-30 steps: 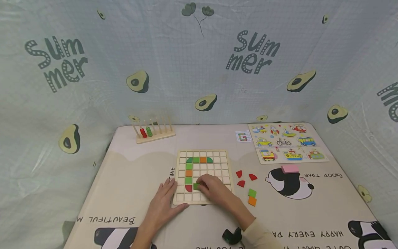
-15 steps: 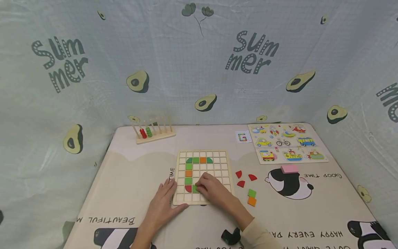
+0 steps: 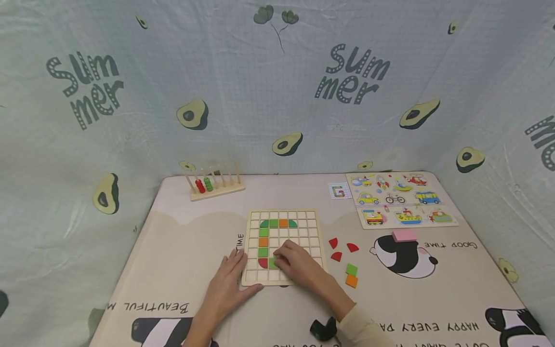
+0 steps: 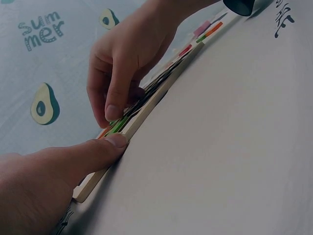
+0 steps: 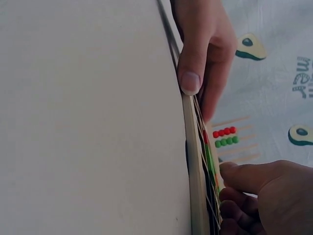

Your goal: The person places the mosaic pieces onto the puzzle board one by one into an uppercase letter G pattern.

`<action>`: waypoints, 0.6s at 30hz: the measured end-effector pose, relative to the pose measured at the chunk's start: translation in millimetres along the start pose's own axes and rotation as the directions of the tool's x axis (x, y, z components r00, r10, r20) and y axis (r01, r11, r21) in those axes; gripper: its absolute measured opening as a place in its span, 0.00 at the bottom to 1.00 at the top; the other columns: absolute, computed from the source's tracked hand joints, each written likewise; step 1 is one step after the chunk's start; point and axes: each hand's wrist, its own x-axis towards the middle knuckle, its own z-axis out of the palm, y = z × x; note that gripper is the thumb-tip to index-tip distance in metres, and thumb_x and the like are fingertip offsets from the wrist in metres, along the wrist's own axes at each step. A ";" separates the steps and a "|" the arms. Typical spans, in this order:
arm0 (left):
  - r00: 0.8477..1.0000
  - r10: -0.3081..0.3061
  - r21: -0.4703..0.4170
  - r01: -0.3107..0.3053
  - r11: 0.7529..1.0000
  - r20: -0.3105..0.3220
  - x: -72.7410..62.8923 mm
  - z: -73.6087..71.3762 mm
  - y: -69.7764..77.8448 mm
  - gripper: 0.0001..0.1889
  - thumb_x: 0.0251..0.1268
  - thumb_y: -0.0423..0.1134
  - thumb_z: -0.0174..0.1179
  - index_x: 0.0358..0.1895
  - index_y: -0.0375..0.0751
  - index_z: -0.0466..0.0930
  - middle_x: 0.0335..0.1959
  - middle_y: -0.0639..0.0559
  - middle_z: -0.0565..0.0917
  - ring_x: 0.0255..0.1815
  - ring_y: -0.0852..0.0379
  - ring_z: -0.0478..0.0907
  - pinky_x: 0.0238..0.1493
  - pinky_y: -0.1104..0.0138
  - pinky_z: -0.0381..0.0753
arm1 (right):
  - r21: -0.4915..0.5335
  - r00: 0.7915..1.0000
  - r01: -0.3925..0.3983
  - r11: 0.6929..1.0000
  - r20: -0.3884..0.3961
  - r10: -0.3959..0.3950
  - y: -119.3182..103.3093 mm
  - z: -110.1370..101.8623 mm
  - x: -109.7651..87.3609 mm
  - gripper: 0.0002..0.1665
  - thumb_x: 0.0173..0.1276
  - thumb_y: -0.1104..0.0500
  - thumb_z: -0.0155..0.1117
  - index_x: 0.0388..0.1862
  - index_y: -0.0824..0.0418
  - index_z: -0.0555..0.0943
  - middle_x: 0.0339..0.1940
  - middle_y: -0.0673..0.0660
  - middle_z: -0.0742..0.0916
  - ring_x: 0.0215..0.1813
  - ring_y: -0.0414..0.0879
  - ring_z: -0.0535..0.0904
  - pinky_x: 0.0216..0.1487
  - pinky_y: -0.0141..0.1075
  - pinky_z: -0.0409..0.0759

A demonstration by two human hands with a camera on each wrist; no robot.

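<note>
A wooden grid board (image 3: 309,277) lies on the table with coloured tiles set in its cells. Green and orange squares with rounded corner pieces form a bracket open to the right. My right hand (image 3: 299,265) bends over the board, its curled fingertips at a green square tile (image 3: 271,263) beside the red quarter-round tile (image 3: 263,263). Part of that green tile is hidden under the fingers. My left hand (image 3: 225,284) rests at the board's lower left corner, fingers extended along the left side and thumb (image 4: 115,141) on the near edge.
Right of the board lie red quarter-round tiles (image 3: 336,256), a loose green square (image 3: 351,269) and an orange square (image 3: 351,281). Behind are a pattern card (image 3: 340,191), a vehicle puzzle (image 3: 403,200) and a bead-peg stand (image 3: 217,193). A pink block (image 3: 404,235) sits farther right.
The green square tile has shifted slightly left and down, into the cell beside the red piece, with my right fingers at it. My left hand has stayed in place.
</note>
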 end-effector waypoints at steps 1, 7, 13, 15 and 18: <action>1.000 -0.002 -0.002 0.002 1.000 0.005 0.2 -0.3 0.0 0.46 0.51 0.64 0.71 0.67 0.33 0.74 0.72 0.42 0.73 0.76 0.41 0.67 0.79 0.51 0.65 | 0.002 1.000 -0.002 1.000 -0.005 0.002 0.0 -1.2 -0.6 0.15 0.71 0.53 0.66 0.52 0.56 0.86 0.39 0.45 0.80 0.37 0.34 0.71 0.39 0.22 0.78; 1.000 -0.009 -0.013 0.009 1.000 0.020 0.5 -1.7 0.1 0.46 0.51 0.63 0.71 0.67 0.32 0.74 0.72 0.41 0.73 0.76 0.41 0.66 0.80 0.51 0.63 | 0.012 0.999 -0.015 1.000 -0.046 0.016 1.9 -10.2 -5.4 0.15 0.70 0.53 0.67 0.53 0.56 0.85 0.38 0.44 0.81 0.38 0.34 0.73 0.40 0.24 0.81; 0.999 -0.014 -0.019 0.015 1.000 0.028 1.3 -2.6 0.5 0.46 0.51 0.63 0.71 0.68 0.32 0.74 0.72 0.40 0.73 0.76 0.41 0.65 0.80 0.51 0.63 | 0.002 0.994 -0.094 0.996 -0.061 0.094 6.0 -20.4 -12.4 0.17 0.67 0.52 0.69 0.53 0.54 0.83 0.39 0.44 0.81 0.40 0.36 0.74 0.42 0.26 0.83; 0.999 -0.015 -0.019 0.015 1.000 0.029 1.6 -2.5 0.5 0.46 0.51 0.63 0.71 0.68 0.32 0.74 0.72 0.41 0.73 0.76 0.41 0.65 0.80 0.51 0.63 | 0.007 0.991 -0.113 0.994 -0.074 0.113 8.6 -23.4 -15.4 0.16 0.66 0.52 0.70 0.52 0.53 0.83 0.39 0.44 0.81 0.40 0.36 0.74 0.41 0.26 0.83; 0.999 -0.015 -0.019 0.016 1.000 0.028 1.4 -2.5 0.7 0.46 0.51 0.63 0.71 0.68 0.32 0.74 0.72 0.41 0.73 0.76 0.41 0.65 0.80 0.52 0.63 | 0.017 0.987 -0.122 0.992 -0.100 0.123 12.6 -28.4 -21.4 0.17 0.65 0.53 0.71 0.51 0.53 0.83 0.40 0.44 0.81 0.41 0.36 0.74 0.42 0.26 0.83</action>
